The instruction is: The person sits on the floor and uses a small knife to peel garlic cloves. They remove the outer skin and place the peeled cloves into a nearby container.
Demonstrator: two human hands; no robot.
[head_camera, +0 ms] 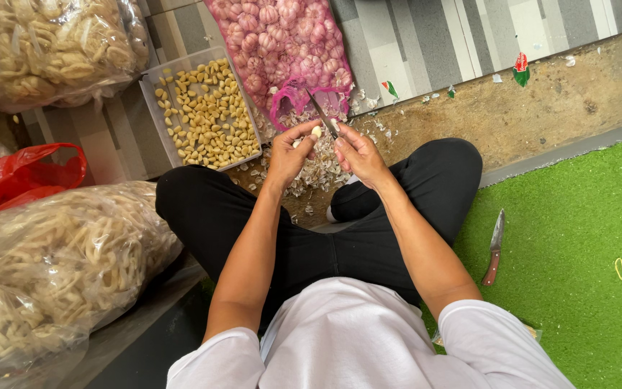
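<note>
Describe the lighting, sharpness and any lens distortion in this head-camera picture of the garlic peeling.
Head view: soft, even daylight with faint shadows; mild glare on the clear bags of crackers; the left hand, right hand and small knife are sharp, with no motion blur; wide-angle distortion bends the floor stripes near the edges.

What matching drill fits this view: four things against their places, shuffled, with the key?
Things:
1. garlic clove
2. spare knife
3. tray of peeled cloves
4. red bag

Places:
A. on the green mat, to the person's right
B. at the left edge, beside the clear cracker bags
C. between the fingers of the left hand
D. on the floor ahead, left of the pink net sack

Pairs: 1-C, 2-A, 3-D, 4-B
</note>
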